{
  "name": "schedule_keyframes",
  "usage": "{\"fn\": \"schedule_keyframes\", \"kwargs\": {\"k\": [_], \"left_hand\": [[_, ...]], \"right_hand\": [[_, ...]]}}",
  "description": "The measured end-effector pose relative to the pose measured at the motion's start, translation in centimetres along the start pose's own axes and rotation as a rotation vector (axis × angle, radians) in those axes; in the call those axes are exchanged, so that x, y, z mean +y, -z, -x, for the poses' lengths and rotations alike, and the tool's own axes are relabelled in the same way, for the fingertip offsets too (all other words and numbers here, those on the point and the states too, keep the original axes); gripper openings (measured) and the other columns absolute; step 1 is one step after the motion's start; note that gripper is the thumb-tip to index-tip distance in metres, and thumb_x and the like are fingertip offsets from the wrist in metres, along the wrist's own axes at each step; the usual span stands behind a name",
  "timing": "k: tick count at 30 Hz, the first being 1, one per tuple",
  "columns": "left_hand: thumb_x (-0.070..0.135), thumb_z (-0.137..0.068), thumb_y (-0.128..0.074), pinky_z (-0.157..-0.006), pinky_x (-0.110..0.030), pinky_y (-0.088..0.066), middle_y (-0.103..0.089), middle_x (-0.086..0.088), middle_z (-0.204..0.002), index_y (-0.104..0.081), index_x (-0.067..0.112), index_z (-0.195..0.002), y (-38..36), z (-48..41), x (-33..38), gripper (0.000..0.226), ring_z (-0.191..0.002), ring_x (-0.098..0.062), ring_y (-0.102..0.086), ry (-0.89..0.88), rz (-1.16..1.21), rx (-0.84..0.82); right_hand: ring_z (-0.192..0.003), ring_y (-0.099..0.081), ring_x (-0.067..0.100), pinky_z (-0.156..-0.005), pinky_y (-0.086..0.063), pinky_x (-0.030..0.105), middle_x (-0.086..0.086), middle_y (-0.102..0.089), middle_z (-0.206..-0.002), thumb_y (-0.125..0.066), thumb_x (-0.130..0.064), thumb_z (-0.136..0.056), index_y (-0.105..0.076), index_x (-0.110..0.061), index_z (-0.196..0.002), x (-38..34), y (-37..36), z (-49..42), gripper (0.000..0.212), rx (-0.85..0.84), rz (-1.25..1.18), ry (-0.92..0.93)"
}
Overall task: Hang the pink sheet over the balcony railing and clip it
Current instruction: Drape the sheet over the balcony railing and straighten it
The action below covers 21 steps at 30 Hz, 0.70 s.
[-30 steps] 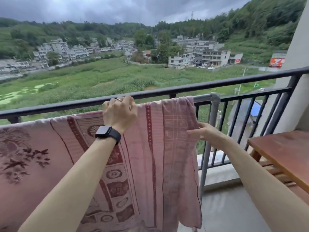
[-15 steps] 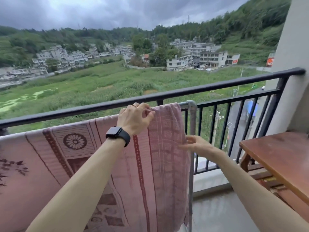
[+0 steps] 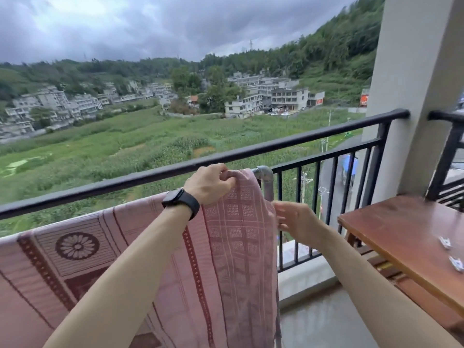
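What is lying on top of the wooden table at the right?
On the table lie two small white clips, near its right end. The rest of its visible top is bare wood. The frame edge cuts off its far right part, so that stays unseen.

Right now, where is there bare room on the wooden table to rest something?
The wooden table is bare across its left and middle, toward the railing. Only its right edge is taken, by two white clips.

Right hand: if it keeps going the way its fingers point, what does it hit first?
The right hand points left toward the pink sheet, so its hanging right edge comes first; the fingertips look already at it, though depth is unclear. The grey pipe sits just behind.
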<state>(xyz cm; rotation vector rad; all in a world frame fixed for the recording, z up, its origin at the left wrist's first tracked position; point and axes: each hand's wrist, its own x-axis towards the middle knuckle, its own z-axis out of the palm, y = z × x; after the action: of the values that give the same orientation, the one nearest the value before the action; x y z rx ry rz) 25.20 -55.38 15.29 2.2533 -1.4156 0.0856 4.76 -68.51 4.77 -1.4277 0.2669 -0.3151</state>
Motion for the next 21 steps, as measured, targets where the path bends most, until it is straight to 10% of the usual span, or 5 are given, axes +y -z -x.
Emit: {"fn": "schedule_keyframes", "kwargs": {"k": [8, 13, 21], "left_hand": [[0.061, -0.089, -0.052, -0.073, -0.037, -0.052, -0.070, 0.003, -0.098, -0.062, 0.031, -0.112, -0.8, 0.1, -0.2, 0.039, -0.088, -0.021, -0.065, -0.109, -0.109, 0.117], [0.063, -0.097, -0.031, -0.056, -0.032, -0.041, -0.070, -0.001, -0.085, -0.058, 0.027, -0.110, -1.5, 1.4, -1.9, 0.047, -0.074, -0.027, -0.067, -0.179, -0.280, 0.328], [0.066, -0.094, -0.030, -0.052, -0.026, -0.037, -0.069, 0.005, -0.087, -0.060, 0.029, -0.111, -1.5, 0.3, 0.2, 0.050, -0.065, -0.015, -0.060, -0.181, -0.261, 0.219]], "right_hand": [[-0.073, -0.067, 0.016, -0.065, -0.053, 0.027, 0.005, -0.071, -0.084, -0.059, -0.023, -0.099, -0.074, -0.006, -0.098, -6.9, -2.0, -2.7, 0.023, 0.137, 0.119, -0.015], [-0.066, -0.068, 0.015, -0.054, -0.054, 0.025, 0.001, -0.072, -0.076, -0.069, -0.010, -0.087, -0.078, -0.014, -0.086, -8.5, 0.1, -3.7, 0.011, 0.373, -0.318, 0.180], [-0.082, -0.073, 0.018, -0.065, -0.055, 0.031, 0.000, -0.077, -0.090, -0.077, -0.031, -0.081, -0.071, -0.015, -0.105, -6.7, 2.5, -4.0, 0.029, 0.477, 0.086, 0.126]]}}
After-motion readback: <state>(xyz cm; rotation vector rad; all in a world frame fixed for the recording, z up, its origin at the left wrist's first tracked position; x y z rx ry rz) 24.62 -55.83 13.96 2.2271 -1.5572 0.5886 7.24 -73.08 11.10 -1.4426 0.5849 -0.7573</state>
